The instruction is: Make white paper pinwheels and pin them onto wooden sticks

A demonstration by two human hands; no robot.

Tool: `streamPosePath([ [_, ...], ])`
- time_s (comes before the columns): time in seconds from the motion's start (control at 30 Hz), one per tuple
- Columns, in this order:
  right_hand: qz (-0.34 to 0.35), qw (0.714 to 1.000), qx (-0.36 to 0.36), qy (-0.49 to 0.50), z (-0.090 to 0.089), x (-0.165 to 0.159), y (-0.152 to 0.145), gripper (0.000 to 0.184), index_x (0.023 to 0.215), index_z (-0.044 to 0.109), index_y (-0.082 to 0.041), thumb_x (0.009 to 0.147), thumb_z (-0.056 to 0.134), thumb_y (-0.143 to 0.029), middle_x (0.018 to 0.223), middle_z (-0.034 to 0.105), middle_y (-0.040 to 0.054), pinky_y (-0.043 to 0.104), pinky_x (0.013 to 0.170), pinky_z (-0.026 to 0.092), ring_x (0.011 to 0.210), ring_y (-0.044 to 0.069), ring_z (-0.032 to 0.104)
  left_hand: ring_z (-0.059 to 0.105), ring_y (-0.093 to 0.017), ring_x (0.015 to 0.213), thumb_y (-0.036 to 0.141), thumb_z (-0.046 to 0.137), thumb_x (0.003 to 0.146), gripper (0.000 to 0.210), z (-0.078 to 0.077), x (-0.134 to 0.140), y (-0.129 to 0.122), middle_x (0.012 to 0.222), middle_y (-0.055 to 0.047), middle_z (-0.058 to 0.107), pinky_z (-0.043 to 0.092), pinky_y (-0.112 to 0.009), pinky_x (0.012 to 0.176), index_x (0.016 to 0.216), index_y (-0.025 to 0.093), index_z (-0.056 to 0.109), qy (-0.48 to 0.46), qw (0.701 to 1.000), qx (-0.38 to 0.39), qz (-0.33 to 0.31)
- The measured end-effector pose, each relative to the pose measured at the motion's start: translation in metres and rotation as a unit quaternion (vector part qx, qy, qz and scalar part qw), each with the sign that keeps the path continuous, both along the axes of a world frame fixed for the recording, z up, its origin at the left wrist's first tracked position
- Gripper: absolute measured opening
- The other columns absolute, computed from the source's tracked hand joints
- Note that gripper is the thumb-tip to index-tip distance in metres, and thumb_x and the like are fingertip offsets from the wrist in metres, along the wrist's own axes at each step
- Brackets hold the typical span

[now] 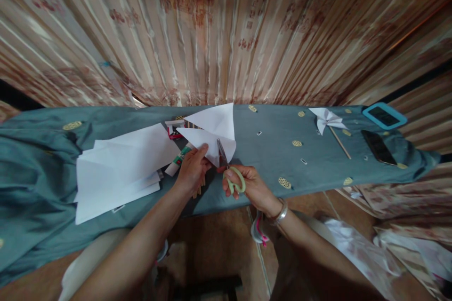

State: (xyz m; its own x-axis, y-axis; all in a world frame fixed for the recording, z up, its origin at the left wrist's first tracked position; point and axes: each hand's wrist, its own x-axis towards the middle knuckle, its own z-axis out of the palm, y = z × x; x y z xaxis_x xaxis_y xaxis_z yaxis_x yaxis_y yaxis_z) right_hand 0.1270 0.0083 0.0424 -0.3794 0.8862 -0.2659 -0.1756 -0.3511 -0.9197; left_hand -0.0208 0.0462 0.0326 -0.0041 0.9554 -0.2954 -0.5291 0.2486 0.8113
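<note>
My left hand pinches the near corner of a white sheet of paper, which has a long slit running in from its left side. In my right hand is a pair of scissors with pale green handles, my fingers through the loops. Its blades lie against the paper's near part, pointing away from me. Beneath and beside the left hand are a green and white box and some thin wooden sticks, partly hidden. A small red box stands open just behind.
A stack of white paper covers the left of the cloth-covered table. On the right lie a white paper pinwheel on a stick, a dark phone and a blue-framed device. A patterned curtain hangs behind.
</note>
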Motion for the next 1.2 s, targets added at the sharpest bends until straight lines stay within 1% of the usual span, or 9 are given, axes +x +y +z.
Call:
streamPosePath([
  [0.17,0.05,0.997,-0.034,0.05,0.01,0.009,-0.002,0.046,0.091,0.071,-0.014,0.074,0.07,-0.056,0.061,0.063,0.0003,0.015,0.037,0.037,0.047,0.007,0.056,0.064,-0.022,0.068,0.048,0.074,0.064,0.032,-0.007,-0.006,0.005,0.067,-0.005,0.069,0.048,-0.03,0.062,0.072,0.017,0.067,0.085,0.995,0.047,0.028],
  [0.27,0.04,0.996,-0.028,0.072,0.014,0.016,0.002,0.046,0.092,0.071,-0.013,0.076,0.068,-0.057,0.061,0.063,0.0004,0.014,0.036,0.037,0.046,0.007,0.055,0.061,-0.02,0.066,0.051,0.071,0.066,0.037,-0.008,-0.011,0.007,0.065,-0.002,0.067,0.045,-0.028,0.061,0.074,0.016,0.068,0.155,0.986,0.055,0.023],
  [0.37,0.033,0.996,-0.018,0.077,0.013,0.021,0.005,0.047,0.093,0.071,-0.014,0.077,0.066,-0.058,0.062,0.063,0.0003,0.013,0.037,0.038,0.047,0.007,0.056,0.059,-0.019,0.063,0.049,0.071,0.066,0.034,-0.006,-0.013,0.007,0.063,-0.001,0.066,0.043,-0.026,0.058,0.072,0.016,0.068,0.187,0.981,0.053,0.022],
  [0.43,0.037,0.997,-0.022,0.065,0.011,0.022,0.006,0.046,0.092,0.071,-0.014,0.077,0.067,-0.057,0.061,0.063,0.0001,0.013,0.037,0.038,0.047,0.007,0.056,0.06,-0.019,0.063,0.046,0.073,0.065,0.031,-0.004,-0.012,0.007,0.062,-0.001,0.067,0.044,-0.027,0.058,0.069,0.016,0.067,0.171,0.984,0.05,0.023],
  [0.6,0.048,0.997,-0.044,0.038,0.008,0.018,0.005,0.044,0.087,0.071,-0.014,0.074,0.07,-0.057,0.061,0.063,-0.0004,0.014,0.037,0.036,0.046,0.006,0.055,0.068,-0.024,0.075,0.041,0.077,0.059,0.032,-0.001,-0.006,0.007,0.07,-0.004,0.072,0.051,-0.032,0.069,0.076,0.015,0.069,0.026,0.998,0.043,0.023],
  [0.67,0.048,0.997,-0.047,0.035,0.008,0.017,0.005,0.045,0.087,0.071,-0.014,0.073,0.071,-0.057,0.061,0.062,-0.0006,0.014,0.037,0.035,0.046,0.007,0.055,0.069,-0.026,0.081,0.037,0.077,0.059,0.03,0.001,-0.006,0.007,0.071,-0.005,0.073,0.052,-0.034,0.073,0.074,0.014,0.068,-0.005,0.999,0.034,0.022],
  [0.8,0.051,0.997,-0.05,0.036,0.008,0.017,0.005,0.046,0.087,0.071,-0.014,0.072,0.072,-0.058,0.06,0.062,-0.0009,0.014,0.037,0.035,0.045,0.006,0.055,0.069,-0.028,0.089,0.033,0.075,0.059,0.024,0.004,-0.006,0.007,0.073,-0.006,0.073,0.054,-0.036,0.077,0.072,0.014,0.068,-0.031,0.999,0.027,0.026],
  [1.0,0.053,0.997,-0.039,0.031,0.006,0.017,0.005,0.046,0.09,0.071,-0.014,0.074,0.07,-0.057,0.06,0.062,-0.0011,0.014,0.037,0.035,0.045,0.006,0.054,0.068,-0.03,0.094,0.029,0.071,0.065,0.016,0.006,-0.007,0.007,0.075,-0.006,0.074,0.054,-0.037,0.079,0.072,0.016,0.068,-0.023,0.999,0.025,0.04],
  [1.2,0.054,0.998,-0.026,0.016,0.006,0.017,0.005,0.048,0.09,0.071,-0.013,0.074,0.069,-0.058,0.059,0.061,-0.0011,0.015,0.037,0.035,0.043,0.006,0.052,0.068,-0.03,0.098,0.027,0.07,0.066,0.017,0.007,-0.006,0.006,0.075,-0.006,0.074,0.053,-0.039,0.083,0.076,0.015,0.068,-0.045,0.998,0.018,0.044],
])
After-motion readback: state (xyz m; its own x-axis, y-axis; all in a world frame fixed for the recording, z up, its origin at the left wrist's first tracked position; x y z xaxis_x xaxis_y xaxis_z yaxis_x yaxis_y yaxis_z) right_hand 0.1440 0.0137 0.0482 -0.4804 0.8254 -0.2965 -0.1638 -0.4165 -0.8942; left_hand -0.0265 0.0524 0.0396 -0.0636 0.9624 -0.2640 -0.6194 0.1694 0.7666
